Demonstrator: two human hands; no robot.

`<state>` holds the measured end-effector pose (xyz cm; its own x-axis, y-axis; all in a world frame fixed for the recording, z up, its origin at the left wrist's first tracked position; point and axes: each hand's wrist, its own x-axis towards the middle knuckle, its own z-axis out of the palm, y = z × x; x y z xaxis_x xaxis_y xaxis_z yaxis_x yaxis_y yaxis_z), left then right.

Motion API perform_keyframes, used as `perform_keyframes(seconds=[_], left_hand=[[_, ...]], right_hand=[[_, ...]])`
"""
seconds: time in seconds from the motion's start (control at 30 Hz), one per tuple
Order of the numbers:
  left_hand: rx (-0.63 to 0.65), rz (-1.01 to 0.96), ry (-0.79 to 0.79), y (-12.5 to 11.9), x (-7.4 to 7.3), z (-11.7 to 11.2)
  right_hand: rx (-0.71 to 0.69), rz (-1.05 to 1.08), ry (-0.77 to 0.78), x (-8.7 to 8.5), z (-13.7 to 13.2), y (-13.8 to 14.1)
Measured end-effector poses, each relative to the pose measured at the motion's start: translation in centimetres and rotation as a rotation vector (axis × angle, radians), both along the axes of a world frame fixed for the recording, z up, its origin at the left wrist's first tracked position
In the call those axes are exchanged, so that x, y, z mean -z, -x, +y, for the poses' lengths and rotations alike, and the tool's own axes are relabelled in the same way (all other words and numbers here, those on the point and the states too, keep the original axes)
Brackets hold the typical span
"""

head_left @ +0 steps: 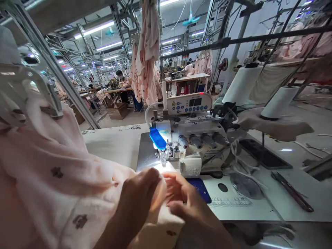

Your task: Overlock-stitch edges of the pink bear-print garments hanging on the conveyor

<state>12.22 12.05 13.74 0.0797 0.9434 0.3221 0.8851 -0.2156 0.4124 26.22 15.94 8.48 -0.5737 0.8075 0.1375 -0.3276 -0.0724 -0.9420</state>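
1. Long white sewing table [114, 138]: it runs across the lower frame, and its front edge is cut off at the bottom right.
2. Pale pink garment with small brown print [52, 166]: this soft cloth is bunched at lower left, runs off the left and bottom edges, and reaches forward to the needle area.
3. White overlock sewing machine [192, 138]: it stands on the table just ahead of the hands, with a blue-buttoned control panel [189, 103] above it.
4. Two white thread cones [242, 84]: they stand upright behind the machine at right.
5. Left hand [140, 197]: curled closed over the cloth, its fingertips hidden by a fold.
6. Right hand [181, 200]: half-curled and touching the cloth beside the left hand; the fingers partly hide the contact, so its hold cannot be made out.
7. Blue plastic guard [157, 138]: it is tilted above the lit presser foot [164, 155], which is partly hidden by the cloth and glare.
8. Dark thread snips [292, 192]: they lie on the table, well apart from the right hand.
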Motion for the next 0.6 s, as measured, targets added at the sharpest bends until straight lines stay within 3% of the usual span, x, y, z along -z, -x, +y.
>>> perform_keyframes(seconds=[0.1, 0.23, 0.37, 0.5, 0.6], left_hand=[[0.059, 0.083, 0.005, -0.7, 0.5, 1.1], [0.011, 0.073, 0.086, 0.3, 0.7, 0.6], [-0.087, -0.047, 0.057, 0.4, 2.4, -0.4], [-0.163, -0.119, -0.068, -1.2, 4.2, -0.2], [-0.267, -0.127, -0.098, -1.8, 4.4, 1.5]], right_hand=[[0.150, -0.188, -0.133, 0.4, 0.1, -0.6], [0.020, -0.074, -0.041, 0.9, 0.4, -1.1], [-0.029, -0.040, 0.060, 2.8, 0.6, -1.1], [0.178, -0.138, 0.032, 2.8, 0.1, -1.1], [0.394, -0.311, -0.159, 1.7, 0.6, -1.1]])
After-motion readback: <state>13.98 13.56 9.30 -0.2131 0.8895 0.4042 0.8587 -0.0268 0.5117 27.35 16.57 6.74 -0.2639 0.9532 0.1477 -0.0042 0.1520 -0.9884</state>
